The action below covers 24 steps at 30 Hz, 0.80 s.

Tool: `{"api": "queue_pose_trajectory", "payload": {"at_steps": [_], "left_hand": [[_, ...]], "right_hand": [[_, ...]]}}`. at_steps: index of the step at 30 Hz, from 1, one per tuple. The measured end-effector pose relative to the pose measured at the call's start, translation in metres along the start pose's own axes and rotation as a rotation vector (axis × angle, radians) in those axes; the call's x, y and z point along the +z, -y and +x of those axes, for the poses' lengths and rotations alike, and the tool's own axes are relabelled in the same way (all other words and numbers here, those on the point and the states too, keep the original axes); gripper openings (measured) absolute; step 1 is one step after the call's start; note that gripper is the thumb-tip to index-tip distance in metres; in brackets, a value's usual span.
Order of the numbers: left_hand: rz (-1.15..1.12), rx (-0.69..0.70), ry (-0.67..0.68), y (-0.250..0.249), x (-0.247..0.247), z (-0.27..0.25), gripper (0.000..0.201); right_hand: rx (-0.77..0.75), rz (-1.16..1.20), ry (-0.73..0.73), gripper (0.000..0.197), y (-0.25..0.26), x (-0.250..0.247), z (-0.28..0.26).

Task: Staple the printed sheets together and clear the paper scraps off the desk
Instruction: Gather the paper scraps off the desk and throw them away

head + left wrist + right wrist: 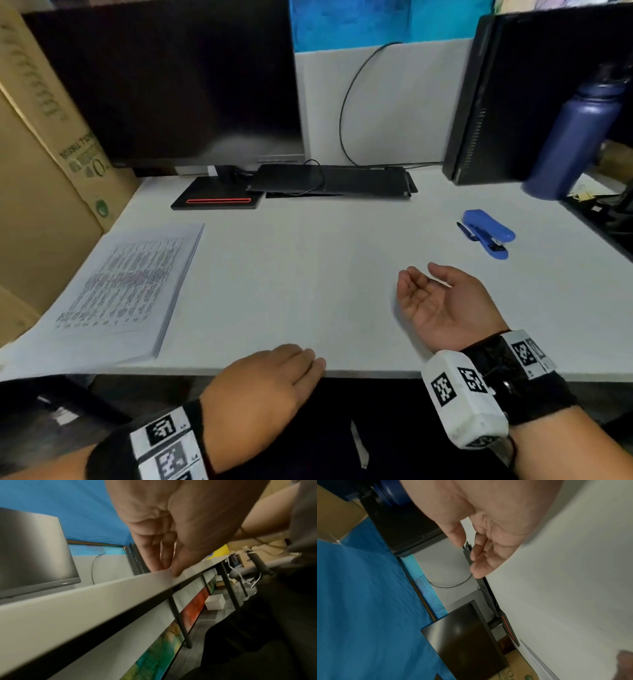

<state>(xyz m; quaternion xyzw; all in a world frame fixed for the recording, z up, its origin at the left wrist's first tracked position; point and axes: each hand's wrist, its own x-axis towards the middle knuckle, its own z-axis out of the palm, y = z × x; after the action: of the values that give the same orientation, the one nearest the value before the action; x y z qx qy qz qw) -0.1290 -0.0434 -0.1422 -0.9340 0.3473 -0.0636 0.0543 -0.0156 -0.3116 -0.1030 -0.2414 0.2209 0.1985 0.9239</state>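
Observation:
A stack of printed sheets [126,287] lies flat at the left of the white desk [308,260]. A blue stapler [488,233] sits at the right rear, with a dark pen [465,229] beside it. My right hand [421,274] rests palm up on the desk in front of the stapler, fingers loosely curled; a tiny pale sliver [442,283] lies in the palm, seen in the right wrist view too [490,543]. My left hand [308,359] lies palm down at the desk's front edge, its straight fingertips [164,566] touching the edge. A white paper scrap [359,445] lies below the desk edge over something dark.
A dark monitor [164,85] and its base [215,200] stand at the back left, with a black keyboard [329,180] propped behind. A computer tower [513,96] and a blue bottle [572,137] stand at the right. Cardboard boxes [41,171] border the left side.

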Motion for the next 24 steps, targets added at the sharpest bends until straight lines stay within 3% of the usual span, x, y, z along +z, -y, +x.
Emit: {"api": "queue_pose_trajectory", "payload": {"at_steps": [5, 8, 12, 15, 18, 20, 22, 24], "left_hand": [[-0.049, 0.049, -0.1, 0.016, 0.016, -0.008, 0.036], [-0.232, -0.046, -0.195, 0.018, 0.005, 0.001, 0.019], [-0.591, -0.231, -0.411, 0.014, -0.039, 0.041, 0.013], [-0.695, -0.216, -0.433, 0.005, -0.063, 0.076, 0.01], [-0.735, -0.188, -0.389, -0.004, -0.066, 0.094, 0.012], [-0.709, -0.189, -0.441, -0.005, -0.067, 0.098, 0.017], [-0.73, -0.227, -0.527, -0.001, -0.067, 0.098, 0.016], [-0.766, -0.307, -0.6, 0.004, -0.066, 0.093, 0.018]], "right_hand": [[0.046, -0.038, 0.001, 0.022, -0.023, 0.002, 0.0], [0.08, -0.045, 0.0, 0.021, -0.033, 0.0, 0.0], [0.157, -0.015, 0.03, 0.018, -0.052, 0.002, -0.001], [0.212, -0.002, 0.165, 0.017, -0.066, 0.01, -0.008], [0.206, -0.073, 0.279, 0.042, -0.066, 0.015, -0.014], [0.211, -0.033, 0.286, 0.054, -0.053, 0.022, -0.018], [0.202, -0.061, 0.219, 0.024, -0.033, 0.028, -0.022], [0.175, -0.146, 0.147, 0.021, -0.015, 0.03, -0.027]]}}
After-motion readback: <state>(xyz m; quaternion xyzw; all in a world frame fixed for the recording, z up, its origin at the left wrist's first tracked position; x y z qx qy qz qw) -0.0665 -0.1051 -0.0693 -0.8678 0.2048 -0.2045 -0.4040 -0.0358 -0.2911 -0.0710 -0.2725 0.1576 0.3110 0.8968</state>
